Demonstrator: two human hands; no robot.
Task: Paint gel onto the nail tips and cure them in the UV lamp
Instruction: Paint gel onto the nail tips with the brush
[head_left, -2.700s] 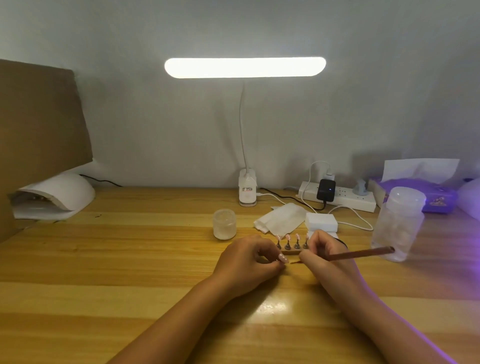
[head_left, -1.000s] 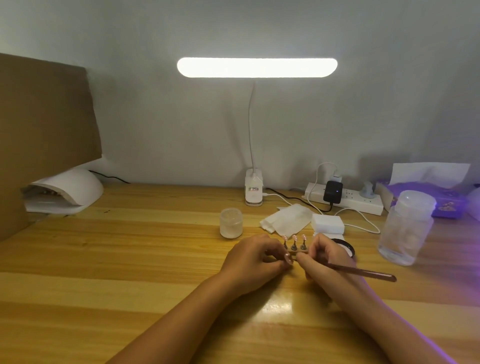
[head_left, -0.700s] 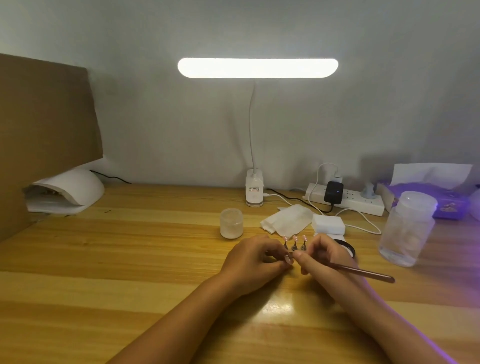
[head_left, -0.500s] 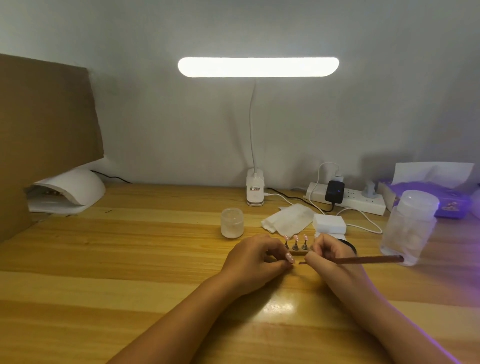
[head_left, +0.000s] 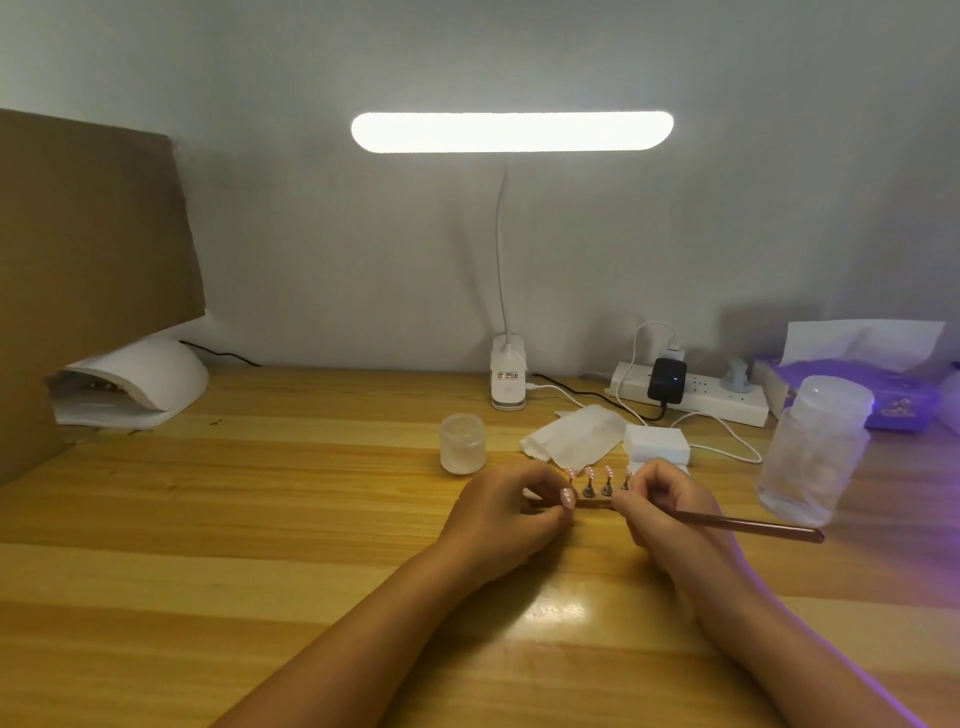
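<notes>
I read this as the painting step, with curing not yet begun. The nail tips (head_left: 597, 474) stand upright in a short row on a holder strip (head_left: 592, 502), which lies on the bench (head_left: 260, 519) about midway across and somewhat nearer the back edge than the front. The left hand (head_left: 498, 512) sits at the strip's left end with its fingers (head_left: 540, 480) curled in. It looks to be pinching that end to steady it, though the contact is too small for me to be sure. The right hand (head_left: 667, 514) grips a thin brown brush (head_left: 753, 526) like a pen, its handle trailing out toward the right edge of the bench. The bristle end is hidden behind the fingertips, close to the rightmost tips, so I cannot tell which tip it touches.

A small frosted jar (head_left: 462, 441) stands just behind the left hand. The UV lamp (head_left: 140, 379) rests at the back left corner, well apart from the work, with its mouth facing the bench.

My judgement is that the next move calls for short, light strokes along each tip while the left hand keeps the strip from sliding. Once all are coated, the strip has to be carried level across the bench into the lamp's opening, without brushing wet gel against its rim.
</notes>
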